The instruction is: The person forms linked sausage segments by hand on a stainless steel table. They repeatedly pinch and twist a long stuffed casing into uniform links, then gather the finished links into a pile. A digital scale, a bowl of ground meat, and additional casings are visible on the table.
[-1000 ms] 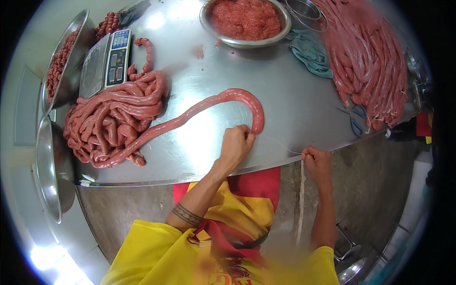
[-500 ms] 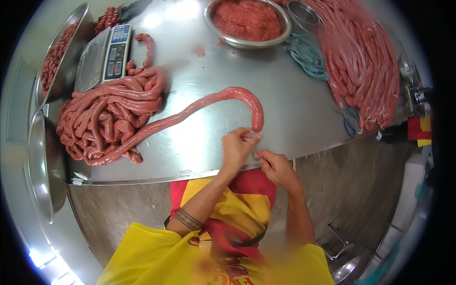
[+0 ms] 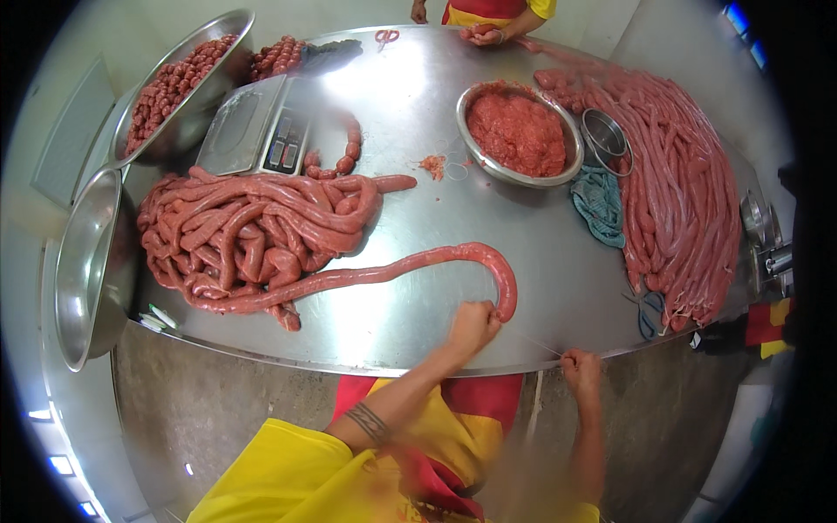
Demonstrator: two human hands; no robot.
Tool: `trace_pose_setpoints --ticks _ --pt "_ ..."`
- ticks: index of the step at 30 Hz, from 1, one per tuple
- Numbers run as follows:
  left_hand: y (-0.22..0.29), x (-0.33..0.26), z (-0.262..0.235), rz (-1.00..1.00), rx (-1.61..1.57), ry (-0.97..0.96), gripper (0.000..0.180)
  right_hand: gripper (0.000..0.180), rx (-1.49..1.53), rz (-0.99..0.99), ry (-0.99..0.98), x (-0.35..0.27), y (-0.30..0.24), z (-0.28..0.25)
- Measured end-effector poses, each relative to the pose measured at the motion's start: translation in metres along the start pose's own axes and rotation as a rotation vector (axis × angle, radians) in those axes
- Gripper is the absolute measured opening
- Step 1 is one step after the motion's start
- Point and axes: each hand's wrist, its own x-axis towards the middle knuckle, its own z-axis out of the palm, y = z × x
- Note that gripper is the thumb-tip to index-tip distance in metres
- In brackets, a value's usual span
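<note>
A long pink sausage rope [image 3: 410, 267] curves across the steel table [image 3: 410, 113] from a big coiled heap [image 3: 244, 231] at the left. My left hand [image 3: 472, 324] pinches the rope's end near the table's front edge. My right hand [image 3: 582, 370] sits just past that edge, to the right, pulling a thin white string [image 3: 539, 345] taut from the sausage end. More string hangs down below the edge.
A bowl of minced meat [image 3: 520, 132], a small steel cup [image 3: 603, 132], a teal cloth [image 3: 600, 202] and a large heap of filled casings [image 3: 684, 200] lie to the right. A scale [image 3: 248, 131] and bowls of tied sausages [image 3: 174, 83] stand at left. Another person's hands [image 3: 484, 35] work at the far edge.
My right hand moved from close beside the left hand out to the right and down, drawing the string taut. My left hand stayed on the sausage end.
</note>
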Motion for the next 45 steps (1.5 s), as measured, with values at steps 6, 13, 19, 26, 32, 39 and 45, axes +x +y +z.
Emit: trace_pose_setpoints --ticks 6,13,19,26,32,39,45 --pt "-0.069 -0.02 -0.183 0.267 0.475 0.391 0.04 0.028 -0.02 0.067 0.205 -0.006 0.029 -0.043" --pt "-0.118 -0.087 -0.288 -0.009 0.846 0.045 0.039 0.048 0.057 -0.241 0.45 0.039 -0.09 0.047" --pt "0.023 -0.134 -0.348 0.032 0.704 -0.089 0.033 0.04 -0.116 -0.104 0.503 0.064 -0.171 0.114" --pt "0.178 -0.164 -0.401 0.261 0.559 -0.01 0.034 0.032 0.248 -0.532 0.012 0.055 -0.119 0.034" --pt "0.168 -0.036 -0.278 0.508 0.214 -0.203 0.046 0.023 0.389 -0.069 0.015 0.103 -0.003 -0.056" --pt "0.014 0.0 -0.15 0.158 0.352 0.15 0.093 0.03 0.302 0.15 0.35 0.076 0.176 -0.034" --pt "-0.07 -0.121 -0.135 0.121 0.686 0.108 0.043 0.035 -0.047 -0.084 0.7 0.076 0.072 -0.045"
